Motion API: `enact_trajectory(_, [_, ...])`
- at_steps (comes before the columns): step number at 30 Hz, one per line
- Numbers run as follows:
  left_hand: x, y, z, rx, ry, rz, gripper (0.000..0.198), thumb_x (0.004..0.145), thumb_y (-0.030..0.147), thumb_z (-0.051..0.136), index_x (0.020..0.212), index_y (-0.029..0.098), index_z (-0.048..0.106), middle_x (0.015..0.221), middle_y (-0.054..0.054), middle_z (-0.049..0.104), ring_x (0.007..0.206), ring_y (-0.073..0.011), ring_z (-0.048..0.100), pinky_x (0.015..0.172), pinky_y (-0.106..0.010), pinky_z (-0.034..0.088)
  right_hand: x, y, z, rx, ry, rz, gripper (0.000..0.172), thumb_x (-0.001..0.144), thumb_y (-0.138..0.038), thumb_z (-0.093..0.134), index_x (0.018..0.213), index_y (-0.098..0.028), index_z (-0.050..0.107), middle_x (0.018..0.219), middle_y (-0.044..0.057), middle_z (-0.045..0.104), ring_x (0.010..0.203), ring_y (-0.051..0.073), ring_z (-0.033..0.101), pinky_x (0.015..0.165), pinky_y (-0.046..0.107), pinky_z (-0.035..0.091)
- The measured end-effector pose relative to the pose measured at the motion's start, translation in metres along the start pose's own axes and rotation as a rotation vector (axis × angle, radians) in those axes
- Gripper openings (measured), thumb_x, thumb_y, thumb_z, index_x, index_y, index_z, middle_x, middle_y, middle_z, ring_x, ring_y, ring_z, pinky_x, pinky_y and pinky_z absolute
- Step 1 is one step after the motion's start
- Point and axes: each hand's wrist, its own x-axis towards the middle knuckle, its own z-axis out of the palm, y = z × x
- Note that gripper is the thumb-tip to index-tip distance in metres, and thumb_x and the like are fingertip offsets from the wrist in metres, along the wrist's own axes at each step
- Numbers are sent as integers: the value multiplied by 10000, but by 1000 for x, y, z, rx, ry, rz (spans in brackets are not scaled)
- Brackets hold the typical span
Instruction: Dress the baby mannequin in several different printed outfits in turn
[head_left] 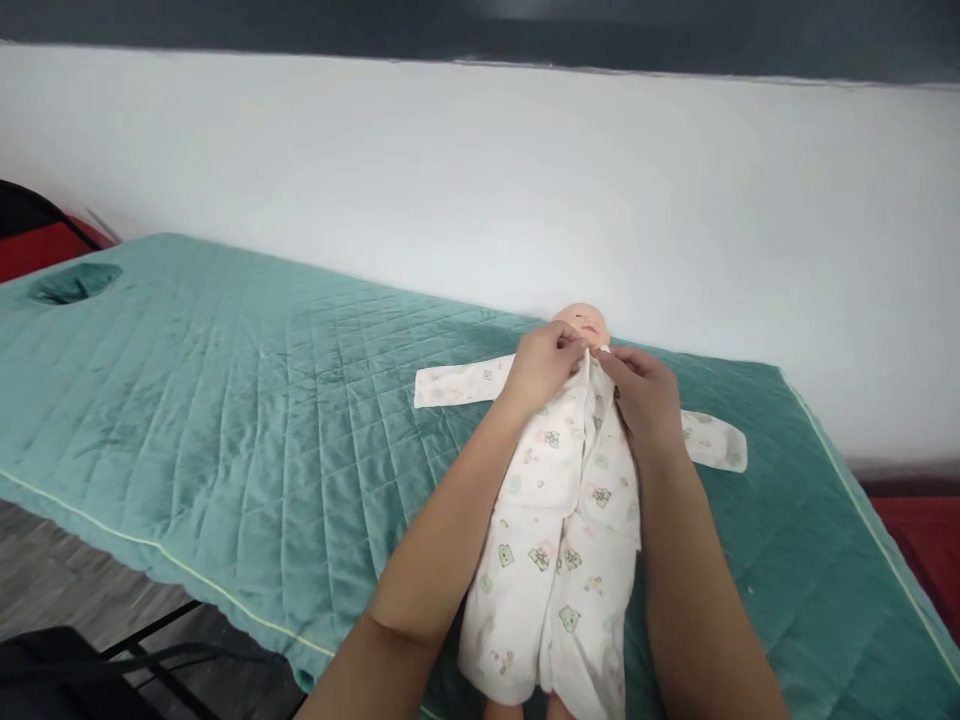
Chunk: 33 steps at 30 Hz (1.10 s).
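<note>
A baby doll (583,318) lies on its back, dressed in a white patterned baby jacket (551,440) and matching trousers (517,590). Its sleeves stretch out to both sides, and its feet show at the bottom of the picture. At the doll's neck, my left hand (547,355) pinches the collar edge of the jacket's left-hand front panel. My right hand (643,390) pinches the other collar edge close beside it. Between the two panels the front hangs partly apart. The fingertips partly hide the collar.
The doll lies on a bed with a green quilted cover (285,400), which has a hole (75,283) at its far left. A white wall (450,180) runs behind it. Red items (919,550) stand beyond the right edge, and a black object (60,675) is at lower left.
</note>
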Motion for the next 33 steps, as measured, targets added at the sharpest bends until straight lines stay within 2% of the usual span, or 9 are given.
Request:
enact_trajectory(5, [-6,-3,4,-3,9,28,112,867,231,598,805,174,671,780,-13,699,728,-141,613,737,-278,456,0,6,3,-71,-85,-41,296,830,-425,639,979,-203,766,924,45,741,829,213,649,722,325,505])
enact_trajectory(10, [-8,-12,2,-22,0,38,86,856,197,593,828,171,670,853,-19,723,802,-144,646,797,-279,480,-1,6,5,-197,-35,-174,227,809,-352,633,937,-215,760,1025,50,724,936,218,631,897,373,489])
enact_trajectory(20, [-9,-17,-2,-9,-42,41,156,850,173,595,917,186,735,972,-44,767,909,-181,696,836,-290,513,-1,4,7,-280,-59,-163,201,770,-334,659,921,-215,718,929,28,649,744,156,539,778,328,480])
enact_trajectory(23, [-9,-18,-2,-50,-60,27,169,875,227,592,936,181,742,950,-47,764,862,-172,689,792,-278,512,-1,5,7,-283,-74,-157,199,761,-335,660,917,-218,702,916,26,638,732,157,528,766,331,477])
enact_trajectory(27, [-10,-19,-1,-69,-46,25,208,869,324,636,990,189,740,969,-52,757,900,-178,684,806,-277,510,-1,5,8,-323,-87,-160,188,755,-335,669,908,-227,678,905,20,621,703,149,494,742,325,467])
enact_trajectory(33, [-9,-19,1,-168,-37,-53,259,794,182,649,1044,181,715,796,-13,681,772,-142,635,730,-255,484,0,9,8,-354,-113,-204,174,756,-291,654,918,-229,648,977,24,612,752,152,492,759,318,448])
